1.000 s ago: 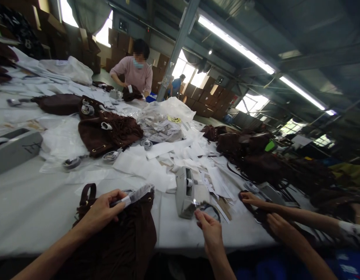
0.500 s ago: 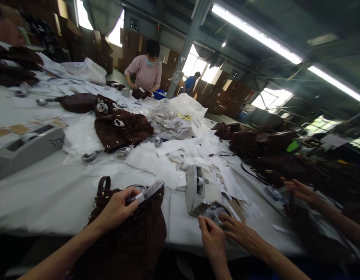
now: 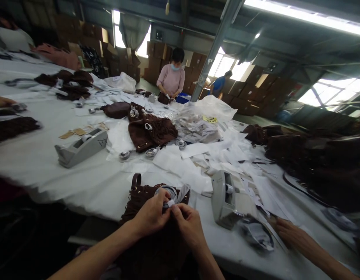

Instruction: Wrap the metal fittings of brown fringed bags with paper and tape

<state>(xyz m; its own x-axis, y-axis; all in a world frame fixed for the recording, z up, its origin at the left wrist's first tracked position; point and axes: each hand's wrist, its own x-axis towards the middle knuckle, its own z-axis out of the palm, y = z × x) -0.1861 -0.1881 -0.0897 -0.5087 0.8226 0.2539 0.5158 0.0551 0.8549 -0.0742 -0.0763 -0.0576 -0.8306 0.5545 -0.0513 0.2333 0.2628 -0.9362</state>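
A dark brown fringed bag [image 3: 152, 249] hangs over the near edge of the white table [image 3: 89, 186]. My left hand [image 3: 151, 216] and my right hand [image 3: 188, 225] meet on top of it, both closed in a pinch on a paper-wrapped strap [image 3: 172, 194] at the bag's mouth. A grey tape dispenser [image 3: 223, 198] stands just right of my hands. A co-worker's hand [image 3: 287, 233] lies on the table at the right, beside a wrapped ring [image 3: 257, 235].
A second tape dispenser [image 3: 82, 146] sits at the left. More brown bags [image 3: 151, 132] and loose white paper [image 3: 203, 155] cover the middle, with a dark pile of bags [image 3: 320, 163] at the right. A person in pink [image 3: 172, 79] works at the far end.
My right hand has moved left from the dispenser to join my left hand on the wrapped strap. The co-worker's hand pulled back to the right. The view has swung left.
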